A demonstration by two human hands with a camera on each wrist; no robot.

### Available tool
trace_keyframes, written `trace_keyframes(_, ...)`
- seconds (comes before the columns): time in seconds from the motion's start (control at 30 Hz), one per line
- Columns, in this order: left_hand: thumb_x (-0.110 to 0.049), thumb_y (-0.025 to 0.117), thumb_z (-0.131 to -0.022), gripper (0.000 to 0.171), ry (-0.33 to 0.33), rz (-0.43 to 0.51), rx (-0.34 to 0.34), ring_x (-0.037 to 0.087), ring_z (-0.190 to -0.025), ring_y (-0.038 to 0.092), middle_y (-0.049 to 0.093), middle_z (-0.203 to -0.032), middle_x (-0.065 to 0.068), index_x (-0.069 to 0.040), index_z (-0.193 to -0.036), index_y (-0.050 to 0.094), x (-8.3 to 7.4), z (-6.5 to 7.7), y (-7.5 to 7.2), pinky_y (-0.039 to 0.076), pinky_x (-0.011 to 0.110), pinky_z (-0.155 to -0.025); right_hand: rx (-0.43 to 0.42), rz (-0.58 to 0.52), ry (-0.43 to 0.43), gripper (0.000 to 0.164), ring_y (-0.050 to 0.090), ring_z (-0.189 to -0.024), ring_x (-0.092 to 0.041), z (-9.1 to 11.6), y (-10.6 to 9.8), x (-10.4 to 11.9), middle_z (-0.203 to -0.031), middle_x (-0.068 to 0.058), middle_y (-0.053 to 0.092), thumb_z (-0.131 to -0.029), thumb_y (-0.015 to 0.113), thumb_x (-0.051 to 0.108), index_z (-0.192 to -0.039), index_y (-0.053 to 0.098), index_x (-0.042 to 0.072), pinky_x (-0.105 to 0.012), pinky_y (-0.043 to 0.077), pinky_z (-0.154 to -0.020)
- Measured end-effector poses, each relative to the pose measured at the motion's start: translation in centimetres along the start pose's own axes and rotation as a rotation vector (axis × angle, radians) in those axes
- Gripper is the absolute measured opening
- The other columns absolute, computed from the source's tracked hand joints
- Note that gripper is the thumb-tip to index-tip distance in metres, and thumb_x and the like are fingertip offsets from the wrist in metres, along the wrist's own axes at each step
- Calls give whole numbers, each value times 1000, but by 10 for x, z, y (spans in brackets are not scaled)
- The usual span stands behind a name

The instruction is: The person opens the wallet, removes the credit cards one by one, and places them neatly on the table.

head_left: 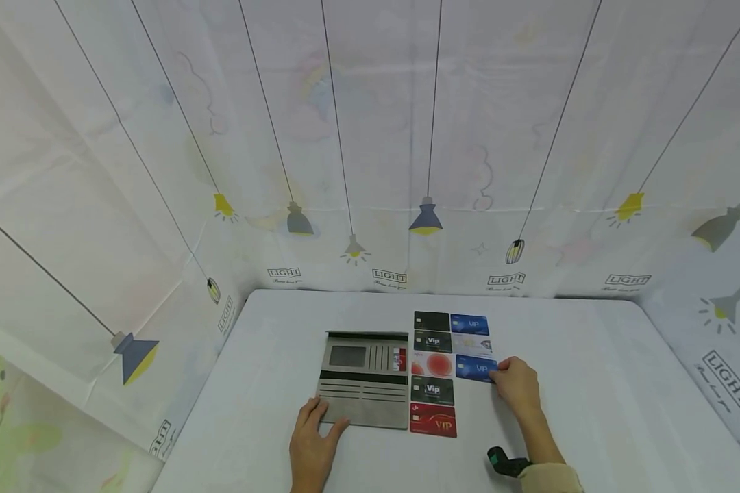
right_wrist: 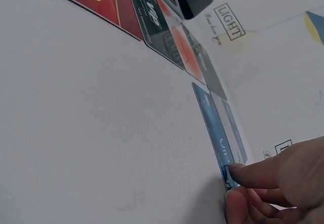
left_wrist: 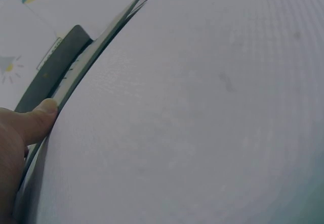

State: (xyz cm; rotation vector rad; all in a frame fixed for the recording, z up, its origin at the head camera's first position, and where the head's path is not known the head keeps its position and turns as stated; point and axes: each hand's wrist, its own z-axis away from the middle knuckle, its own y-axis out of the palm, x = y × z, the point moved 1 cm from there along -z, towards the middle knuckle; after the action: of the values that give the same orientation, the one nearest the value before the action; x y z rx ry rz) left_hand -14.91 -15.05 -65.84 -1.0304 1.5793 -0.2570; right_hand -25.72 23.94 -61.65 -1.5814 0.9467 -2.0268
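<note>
A grey card holder [head_left: 366, 409] with slots, a dark window and a red card in one pocket lies on the white table. At its lower left corner, my left hand [head_left: 313, 441] grips it; the left wrist view shows the thumb over the edge of the holder [left_wrist: 83, 69]. To the right, my right hand [head_left: 519, 387] pinches the near right corner of a blue VIP card [head_left: 473, 368], thumb on top in the right wrist view. That card is the nearest in a short column, below a pale card [head_left: 472, 345] and another blue VIP card [head_left: 469, 324].
Beside the holder runs a column of cards: a black one [head_left: 432, 321], a dark Vip card [head_left: 432, 341], a white card with red circles [head_left: 432, 365], another dark Vip card [head_left: 432, 391] and a red VIP card [head_left: 433, 420]. Lamp-printed cloth [head_left: 370, 137] hangs behind the table.
</note>
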Motion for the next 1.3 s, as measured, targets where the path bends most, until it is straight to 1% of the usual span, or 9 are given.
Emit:
trace_keyframes(0.13, -41, 88, -72, 61, 9, -7, 0, 34, -130, 58, 64, -131, 8, -4, -118, 71, 1, 0, 0, 52, 47, -105, -12, -6, -11, 28, 60, -68, -24, 1, 0, 1, -87, -24, 66, -95, 62, 16, -104, 60, -11, -27, 46, -51)
trace_keyframes(0.27, -39, 89, -72, 59, 23, -16, -10, 33, -130, 58, 64, -131, 8, -5, -117, 72, 1, 0, 1, 53, 46, -105, -33, -22, -39, 31, 60, -68, -24, 2, 1, 2, -87, -23, 66, -96, 60, 19, -105, 61, -11, -27, 46, -51)
trace_keyframes(0.37, -39, 89, -72, 59, 31, -19, -22, 33, -130, 58, 65, -131, 8, -5, -117, 72, 2, 0, 2, 53, 46, -104, -47, -36, -52, 32, 60, -71, -25, 3, 3, 6, -88, -24, 66, -96, 59, 20, -105, 61, -11, -27, 47, -54)
trace_keyframes(0.5, -40, 88, -72, 59, 35, -12, -17, 33, -130, 58, 64, -131, 7, -5, -117, 72, 2, 1, 2, 53, 47, -104, -55, -62, -61, 32, 60, -74, -25, 3, 10, 14, -90, -22, 66, -97, 60, 22, -106, 62, -9, -25, 48, -57)
trace_keyframes(0.63, -40, 87, -73, 59, 29, 2, -2, 34, -131, 57, 63, -132, 8, -5, -118, 71, 2, 0, 2, 52, 48, -105, -43, -97, -74, 32, 59, -71, -21, 3, 17, 23, -90, -20, 65, -98, 60, 23, -108, 62, -7, -22, 49, -56)
trace_keyframes(0.8, -40, 87, -73, 60, 30, 8, -3, 34, -131, 57, 64, -132, 8, -5, -118, 71, 3, 0, 1, 52, 47, -105, -12, -163, -101, 32, 61, -65, -16, 4, 24, 36, -90, -17, 66, -98, 60, 25, -109, 62, -5, -21, 54, -55)
trace_keyframes(1.07, -41, 87, -73, 61, 15, 0, 11, 34, -131, 57, 64, -132, 8, -5, -119, 71, 1, -1, 1, 53, 48, -104, 9, -231, -125, 29, 64, -64, -14, 5, 36, 54, -91, -17, 67, -97, 64, 23, -109, 63, -4, -22, 59, -56)
trace_keyframes(1.17, -41, 87, -73, 60, 17, -9, 5, 34, -130, 58, 64, -131, 8, -5, -118, 71, 1, -1, 1, 53, 48, -104, 18, -241, -128, 29, 64, -65, -15, 5, 41, 60, -92, -17, 67, -96, 65, 23, -110, 63, -3, -23, 59, -57)
trace_keyframes(1.3, -42, 87, -73, 60, 12, -9, 1, 33, -130, 58, 64, -131, 8, -5, -118, 72, 2, 0, 2, 53, 47, -105, 30, -216, -126, 30, 62, -70, -16, 6, 47, 66, -94, -16, 64, -97, 64, 25, -112, 62, -1, -24, 58, -61)
